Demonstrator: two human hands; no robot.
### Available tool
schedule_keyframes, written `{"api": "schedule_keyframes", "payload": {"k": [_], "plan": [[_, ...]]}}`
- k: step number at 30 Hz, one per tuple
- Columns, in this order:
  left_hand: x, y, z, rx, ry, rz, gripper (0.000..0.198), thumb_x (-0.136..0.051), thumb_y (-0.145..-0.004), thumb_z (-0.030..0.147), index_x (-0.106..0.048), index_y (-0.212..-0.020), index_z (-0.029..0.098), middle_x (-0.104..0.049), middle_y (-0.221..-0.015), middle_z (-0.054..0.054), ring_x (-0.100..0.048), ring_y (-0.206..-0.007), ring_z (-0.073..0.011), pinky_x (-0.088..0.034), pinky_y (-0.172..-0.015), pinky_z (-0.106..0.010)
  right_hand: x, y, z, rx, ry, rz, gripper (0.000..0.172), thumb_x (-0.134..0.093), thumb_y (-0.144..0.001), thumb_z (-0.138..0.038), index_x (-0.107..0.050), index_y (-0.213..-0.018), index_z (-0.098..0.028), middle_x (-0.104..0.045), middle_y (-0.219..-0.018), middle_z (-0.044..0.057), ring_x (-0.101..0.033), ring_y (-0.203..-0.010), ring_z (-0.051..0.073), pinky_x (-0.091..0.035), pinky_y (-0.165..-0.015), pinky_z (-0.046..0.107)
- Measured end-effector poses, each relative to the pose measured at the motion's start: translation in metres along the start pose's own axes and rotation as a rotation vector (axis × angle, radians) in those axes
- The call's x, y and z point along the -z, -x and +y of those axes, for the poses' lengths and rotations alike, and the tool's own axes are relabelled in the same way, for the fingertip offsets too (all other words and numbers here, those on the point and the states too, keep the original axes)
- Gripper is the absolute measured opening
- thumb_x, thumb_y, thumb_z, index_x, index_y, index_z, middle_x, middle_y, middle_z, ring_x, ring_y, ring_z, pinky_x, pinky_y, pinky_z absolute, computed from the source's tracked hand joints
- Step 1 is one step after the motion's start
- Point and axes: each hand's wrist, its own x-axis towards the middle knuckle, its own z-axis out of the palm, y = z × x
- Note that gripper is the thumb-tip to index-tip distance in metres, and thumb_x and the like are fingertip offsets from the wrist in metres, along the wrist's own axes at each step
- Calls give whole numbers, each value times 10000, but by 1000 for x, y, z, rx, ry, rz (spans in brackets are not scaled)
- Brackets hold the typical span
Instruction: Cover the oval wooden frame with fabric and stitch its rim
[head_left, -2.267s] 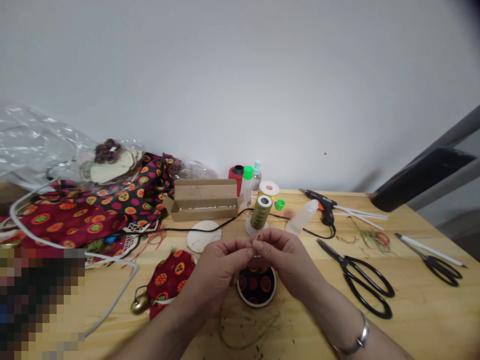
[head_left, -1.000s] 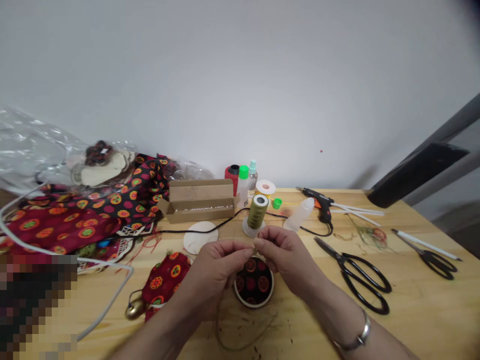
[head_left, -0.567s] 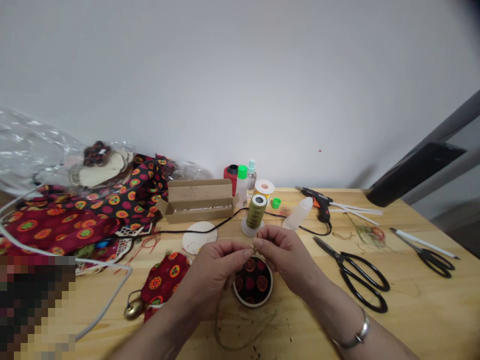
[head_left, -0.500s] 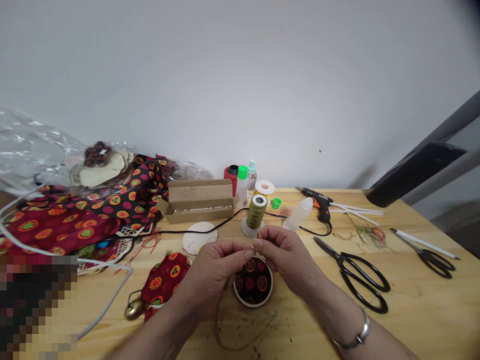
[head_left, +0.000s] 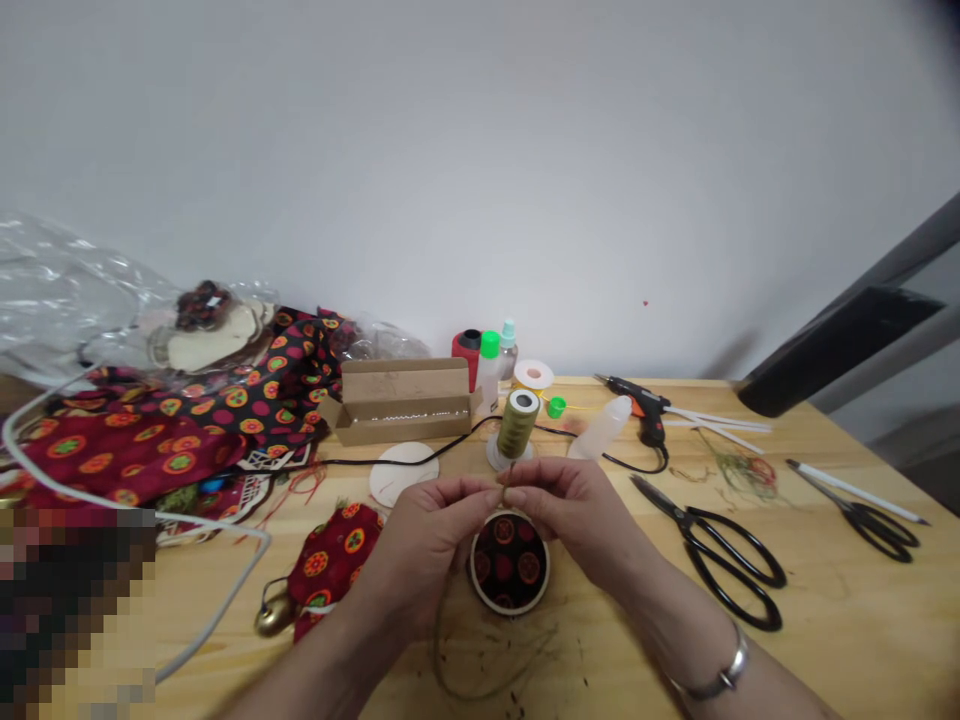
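My left hand (head_left: 439, 525) and my right hand (head_left: 577, 510) meet in the middle, both closed in a pinch on an olive-green cord (head_left: 437, 655). A short end of it sticks up between the fingertips, and a long loop hangs down left and curls across the table. Just below the fingers is a round disc (head_left: 510, 568) covered in black patterned fabric with a pale rim. Whether the cord is fixed to the disc is hidden by my fingers. Beyond the hands stands a spool of olive thread (head_left: 517, 425) on a white base.
Large black-handled scissors (head_left: 720, 550) lie right, with smaller scissors (head_left: 862, 510) and a glue gun (head_left: 637, 400) farther off. A cardboard box (head_left: 405, 418), a white disc (head_left: 401, 475) and a red fabric piece (head_left: 337, 550) with a brass bell (head_left: 274, 614) are left.
My fingertips have shifted slightly and now pinch closer together, with a cord end showing above them. The whole view has moved a little, so things sit slightly farther right.
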Motion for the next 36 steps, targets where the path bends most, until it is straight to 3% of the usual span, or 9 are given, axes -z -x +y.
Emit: {"api": "schedule_keyframes", "payload": {"k": [6, 11, 18, 23, 30, 36], "plan": [[1, -3, -3, -30, -60, 14, 176, -738, -630, 287, -684, -699, 134, -642, -530, 6, -576, -480, -113, -409, -480, -204, -2, -3, 9, 40, -26, 96, 192, -740, -574, -287, -628, -610, -135, -532, -509, -36, -402, -428, 60, -302, -414, 198], [1, -3, -5, -45, -95, 23, 205, -736, -621, 318, -666, -671, 132, -622, -538, 6, -545, -479, -110, -391, -483, -213, -3, -3, 9, 71, 37, 108, 165, -693, -622, -273, -592, -608, -143, -489, -491, -48, -370, -426, 62, -278, -418, 201], [5, -6, -8, -62, -98, 4, 219, -709, -665, 330, -626, -649, 129, -403, -425, 86, -286, -368, -21, -172, -384, -160, 0, -3, 7, 174, 228, 126, 117, -610, -695, -252, -577, -629, -161, -481, -524, -40, -382, -480, 90, -308, -470, 222], [7, -6, -7, -40, -70, -30, 233, -706, -673, 320, -578, -608, 136, -436, -451, 71, -287, -373, -23, -178, -395, -171, 5, -4, 7, 269, 305, 146, 110, -581, -717, -224, -575, -622, -170, -537, -594, -15, -455, -588, 125, -369, -581, 250], [8, -4, -8, -26, -83, -92, 209, -702, -675, 307, -596, -615, 137, -414, -444, 69, -334, -390, -41, -233, -411, -173, 5, -3, 2, 270, 328, 163, 109, -567, -722, -217, -580, -623, -174, -568, -604, -9, -489, -608, 137, -393, -622, 262], [5, 0, -5, -119, -272, -77, 147, -711, -655, 277, -647, -659, 144, -573, -535, 18, -473, -476, -78, -344, -469, -179, 5, -1, 0, 273, 322, 167, 151, -560, -731, -206, -568, -582, -182, -555, -560, -25, -464, -554, 121, -360, -568, 240]]}}
